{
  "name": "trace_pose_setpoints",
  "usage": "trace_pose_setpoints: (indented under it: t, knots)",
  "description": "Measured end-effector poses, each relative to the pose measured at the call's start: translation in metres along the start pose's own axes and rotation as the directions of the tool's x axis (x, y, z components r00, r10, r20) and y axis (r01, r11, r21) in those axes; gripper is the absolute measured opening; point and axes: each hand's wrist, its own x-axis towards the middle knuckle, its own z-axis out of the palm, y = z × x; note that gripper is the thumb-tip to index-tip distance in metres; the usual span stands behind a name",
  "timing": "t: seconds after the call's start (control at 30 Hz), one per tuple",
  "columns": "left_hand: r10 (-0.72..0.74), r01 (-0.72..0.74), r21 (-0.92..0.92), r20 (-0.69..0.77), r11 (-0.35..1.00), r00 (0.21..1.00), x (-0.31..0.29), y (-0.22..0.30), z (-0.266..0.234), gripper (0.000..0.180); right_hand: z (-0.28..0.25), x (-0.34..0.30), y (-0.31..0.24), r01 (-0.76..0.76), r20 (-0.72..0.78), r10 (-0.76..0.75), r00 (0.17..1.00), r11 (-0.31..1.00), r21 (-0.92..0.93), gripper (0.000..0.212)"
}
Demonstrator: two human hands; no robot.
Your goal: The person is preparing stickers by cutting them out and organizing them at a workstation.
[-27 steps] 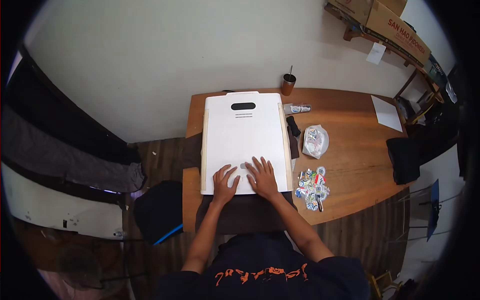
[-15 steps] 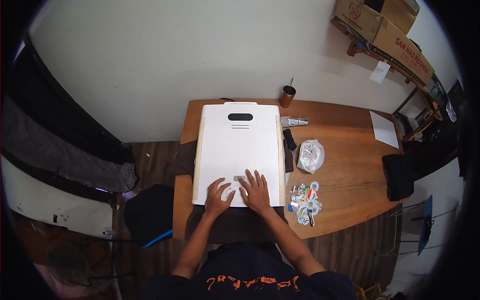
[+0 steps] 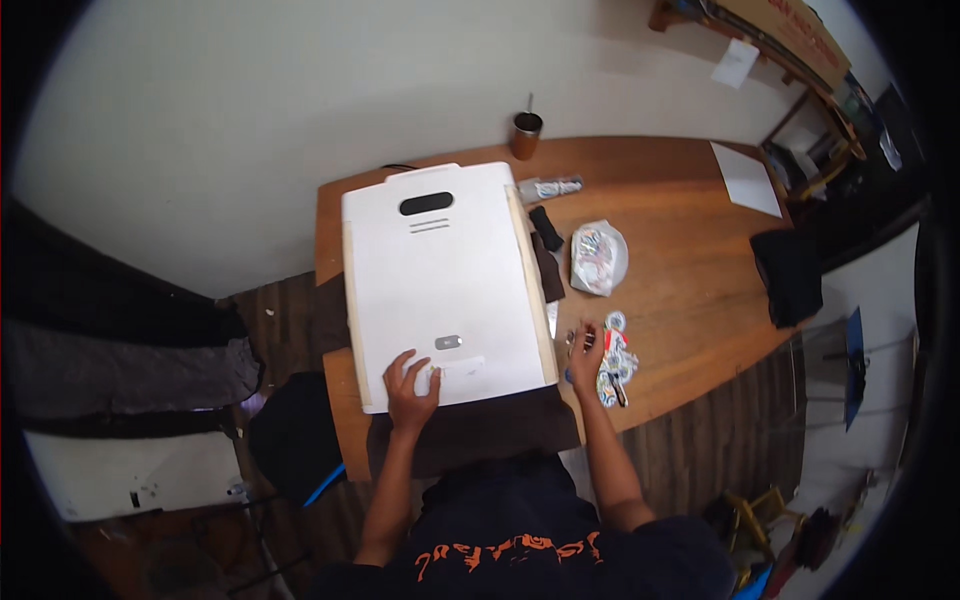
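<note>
Head: stickers (image 3: pixel 593 252) in bag (image 3: pixel 619 250), straw (image 3: pixel 530 102) in cup (image 3: pixel 524 145).

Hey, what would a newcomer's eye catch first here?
Probably the large white panel on the left of the wooden table, with a dark rounded slot near its far edge and the left hand at its near part. Next comes the colourful pile of sticker-like cutouts to its right, with the right hand at the pile's left edge. Past the panel's far right corner, an orange-brown cup stands near the wall.
</note>
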Motion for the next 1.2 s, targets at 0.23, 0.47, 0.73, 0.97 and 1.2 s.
trace_pose_setpoints:
  t: [0.23,0.47,0.73,0.97,1.2]
  knots:
    - [-0.022,0.019,0.041,0.064,0.999,0.998,0.002,0.006,-0.022,0.023,0.011,0.084,0.028,-0.755,0.378,0.653,0.656,0.575,0.316,0.062]
    - [-0.025,0.022,0.039,0.074,0.999,0.997,-0.001,0.006,-0.023,0.021,0.045,0.129,0.072,-0.721,0.167,0.768,0.618,0.469,0.51,0.054]
    - [-0.021,0.02,0.038,0.022,0.999,1.0,0.003,0.009,-0.02,0.02,0.025,0.083,0.024,-0.469,0.056,0.578,0.814,0.599,0.649,0.059]
    - [0.033,-0.033,-0.007,-0.059,0.999,0.998,-0.008,-0.007,0.005,0.021,0.002,-0.028,-0.068,-0.522,0.289,0.437,0.852,0.666,0.532,0.057]
    - [0.007,-0.032,-0.108,-0.219,0.994,0.976,0.001,-0.007,0.01,0.021,0.038,-0.101,-0.066,-0.59,0.56,0.308,0.769,0.68,0.435,0.047]
